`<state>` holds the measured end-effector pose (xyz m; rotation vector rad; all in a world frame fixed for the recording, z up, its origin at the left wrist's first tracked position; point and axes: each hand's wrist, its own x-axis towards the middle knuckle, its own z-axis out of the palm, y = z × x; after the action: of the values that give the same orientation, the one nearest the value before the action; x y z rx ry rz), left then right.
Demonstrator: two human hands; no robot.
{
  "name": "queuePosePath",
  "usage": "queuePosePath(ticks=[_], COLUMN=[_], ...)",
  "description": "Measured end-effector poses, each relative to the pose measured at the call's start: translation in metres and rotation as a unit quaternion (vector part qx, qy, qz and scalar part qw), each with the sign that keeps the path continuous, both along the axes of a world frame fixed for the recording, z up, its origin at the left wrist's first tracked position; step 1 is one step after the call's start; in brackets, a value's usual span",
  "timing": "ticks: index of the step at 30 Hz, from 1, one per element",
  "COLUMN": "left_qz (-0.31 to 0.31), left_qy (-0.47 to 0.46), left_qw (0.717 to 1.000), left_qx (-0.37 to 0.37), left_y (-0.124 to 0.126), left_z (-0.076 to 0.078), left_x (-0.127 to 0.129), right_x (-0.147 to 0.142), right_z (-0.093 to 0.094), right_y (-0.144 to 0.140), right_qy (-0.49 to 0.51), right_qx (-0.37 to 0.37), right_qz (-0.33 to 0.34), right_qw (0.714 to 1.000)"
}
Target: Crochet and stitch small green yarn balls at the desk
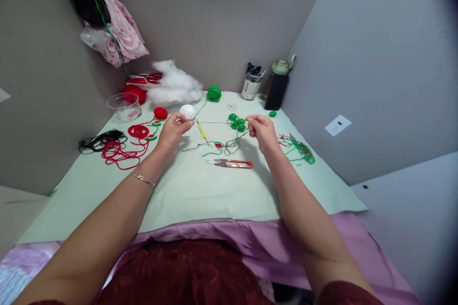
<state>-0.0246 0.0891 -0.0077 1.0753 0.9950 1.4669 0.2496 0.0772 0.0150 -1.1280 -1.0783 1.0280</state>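
Left grip (188, 123) pinches dark thread (214, 122) — right grip (247, 119) pinches green piece (237, 122) at its edge.

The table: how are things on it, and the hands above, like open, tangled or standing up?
Dark thread: pulled straight
Left hand: pinching it
Right hand: fingertips pinched together
Snips: flat, blades apart
Green ball: wound
Black cord: tangled
Red cord: loosely looped
Plastic tub: upright, lidless
White stuffing: fluffed, heaped
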Motion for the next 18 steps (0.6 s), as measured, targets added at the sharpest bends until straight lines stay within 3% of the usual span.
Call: queuePosePath(ticks=[5, 8, 10, 12, 14, 18], left_qz=[0.026, 0.025, 0.009, -0.017, -0.042, -0.071], left_qy=[0.014, 0.071, 0.112, 0.151, 0.199, 0.256], left_qw=[0.999, 0.995, 0.99, 0.982, 0.969, 0.946], left_qx=[0.029, 0.064, 0.086, 0.11, 0.142, 0.186], left_y=[0.005, 0.003, -0.003, -0.014, -0.026, -0.047], left_z=[-0.003, -0.004, -0.004, -0.003, -0.001, 0.003], left_x=[-0.006, -0.002, 0.005, 0.014, 0.024, 0.038], right_x=[0.007, 0.014, 0.014, 0.006, -0.009, -0.045], right_z=[-0.003, -0.004, -0.004, -0.004, -0.005, -0.01], right_y=[0.001, 0.0, -0.002, -0.005, -0.009, -0.023], right_qy=[-0.115, -0.288, -0.339, -0.283, -0.167, -0.017], right_qx=[0.024, 0.052, 0.067, 0.061, 0.041, -0.016], right_qz=[-0.077, -0.138, -0.147, -0.086, 0.02, 0.172], right_qw=[0.99, 0.946, 0.927, 0.953, 0.985, 0.985])
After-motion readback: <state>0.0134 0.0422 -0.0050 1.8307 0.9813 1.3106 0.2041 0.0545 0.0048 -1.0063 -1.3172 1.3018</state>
